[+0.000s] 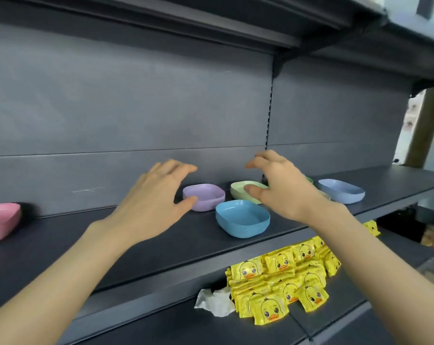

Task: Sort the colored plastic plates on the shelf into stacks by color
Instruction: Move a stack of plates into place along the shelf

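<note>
Your left hand (pixel 156 195) hovers with fingers spread and relaxed beside the purple plate (pixel 207 199) and holds nothing. Your right hand (pixel 278 188) is likewise spread and empty over the green plate (pixel 240 190); contact by the thumb cannot be confirmed. All plates sit on the grey shelf (pixel 61 245): a blue stack (pixel 243 220) at the front, a pale blue plate (pixel 341 191) to the right, a pink plate (pixel 0 220) far left. Yellow duck packets (pixel 280 282) and a crumpled tissue (pixel 216 302) lie on the shelf below.
</note>
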`<state>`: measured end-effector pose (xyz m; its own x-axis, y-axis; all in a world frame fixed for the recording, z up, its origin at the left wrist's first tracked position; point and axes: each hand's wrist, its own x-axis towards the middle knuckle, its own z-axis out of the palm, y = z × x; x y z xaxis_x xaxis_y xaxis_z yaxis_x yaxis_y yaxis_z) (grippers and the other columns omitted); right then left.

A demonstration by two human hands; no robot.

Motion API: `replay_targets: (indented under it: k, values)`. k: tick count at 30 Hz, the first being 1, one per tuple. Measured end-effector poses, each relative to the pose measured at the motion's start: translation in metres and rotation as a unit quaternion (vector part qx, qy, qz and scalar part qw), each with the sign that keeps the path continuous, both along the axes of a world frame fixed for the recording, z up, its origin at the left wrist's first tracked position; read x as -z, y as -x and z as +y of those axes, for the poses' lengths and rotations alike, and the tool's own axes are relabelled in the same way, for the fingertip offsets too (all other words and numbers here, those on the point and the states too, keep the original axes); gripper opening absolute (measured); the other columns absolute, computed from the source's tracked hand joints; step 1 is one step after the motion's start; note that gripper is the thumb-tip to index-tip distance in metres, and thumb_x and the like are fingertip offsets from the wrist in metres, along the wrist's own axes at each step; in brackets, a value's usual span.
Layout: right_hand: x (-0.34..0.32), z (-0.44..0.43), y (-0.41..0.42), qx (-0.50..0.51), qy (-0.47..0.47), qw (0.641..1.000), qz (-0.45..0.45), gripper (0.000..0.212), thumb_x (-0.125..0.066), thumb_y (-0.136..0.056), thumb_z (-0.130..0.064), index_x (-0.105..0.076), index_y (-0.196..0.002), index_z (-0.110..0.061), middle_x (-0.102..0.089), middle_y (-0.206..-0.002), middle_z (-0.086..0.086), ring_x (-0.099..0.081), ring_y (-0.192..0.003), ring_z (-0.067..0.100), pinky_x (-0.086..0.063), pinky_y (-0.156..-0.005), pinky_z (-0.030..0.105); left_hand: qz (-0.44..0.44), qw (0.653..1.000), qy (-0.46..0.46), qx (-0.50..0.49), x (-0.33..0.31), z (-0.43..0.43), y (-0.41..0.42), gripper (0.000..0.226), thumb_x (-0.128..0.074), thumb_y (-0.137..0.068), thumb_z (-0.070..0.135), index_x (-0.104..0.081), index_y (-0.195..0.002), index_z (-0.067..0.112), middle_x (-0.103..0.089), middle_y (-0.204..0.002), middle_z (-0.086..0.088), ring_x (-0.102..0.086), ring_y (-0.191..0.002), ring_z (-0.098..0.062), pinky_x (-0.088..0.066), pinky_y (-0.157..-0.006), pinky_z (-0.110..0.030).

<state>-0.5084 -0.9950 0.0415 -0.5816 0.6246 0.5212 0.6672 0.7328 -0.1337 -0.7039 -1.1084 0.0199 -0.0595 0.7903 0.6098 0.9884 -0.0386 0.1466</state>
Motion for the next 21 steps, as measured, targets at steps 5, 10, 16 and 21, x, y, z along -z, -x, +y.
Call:
replay_targets:
  k: [5, 10, 16, 21]
  values:
    - [0.013, 0.061, -0.03, 0.03, 0.002, 0.999, -0.016, 0.047, -0.058, -0.09, -0.032, -0.047, -0.133, -0.018, -0.04, -0.137, 0.0, -0.041, -0.122, 0.025, -0.041, -0.094, 0.036, 0.012, 0.999, 0.001, 0.033, 0.005, 0.072, -0.024, 0.053, -0.053, -0.089, 0.04, -0.04, -0.138, 0.024, -0.044, -0.133, 0.007, -0.039, -0.121, -0.016, -0.035, -0.101, -0.033]
    - [0.011, 0.133, -0.052, 0.061, 0.006, 0.998, -0.034, 0.045, -0.058, -0.089, -0.034, -0.048, -0.13, -0.02, -0.039, -0.137, 0.0, -0.039, -0.124, 0.027, -0.043, -0.094, 0.042, 0.023, 0.998, -0.003, 0.065, 0.001, 0.154, -0.044, 0.053, -0.053, -0.091, 0.038, -0.036, -0.14, 0.027, -0.041, -0.135, 0.01, -0.036, -0.123, -0.012, -0.032, -0.104, -0.033]
    - [0.005, 0.21, -0.074, 0.09, 0.025, 0.995, -0.032, 0.046, -0.057, -0.091, -0.031, -0.046, -0.134, -0.019, -0.037, -0.141, 0.0, -0.038, -0.129, 0.024, -0.04, -0.1, 0.041, -0.009, 0.994, 0.031, 0.107, 0.002, 0.246, -0.068, 0.053, -0.054, -0.09, 0.038, -0.036, -0.139, 0.028, -0.041, -0.138, 0.01, -0.035, -0.128, -0.012, -0.03, -0.105, -0.031]
    - [0.016, 0.263, -0.094, 0.088, 0.061, 0.994, -0.037, 0.046, -0.058, -0.09, -0.031, -0.047, -0.133, -0.017, -0.042, -0.137, 0.001, -0.045, -0.119, 0.027, -0.043, -0.096, 0.044, -0.058, 0.988, 0.094, 0.11, 0.02, 0.31, -0.092, 0.054, -0.059, -0.087, 0.041, -0.04, -0.135, 0.027, -0.048, -0.13, 0.005, -0.042, -0.123, -0.016, -0.036, -0.101, -0.035]
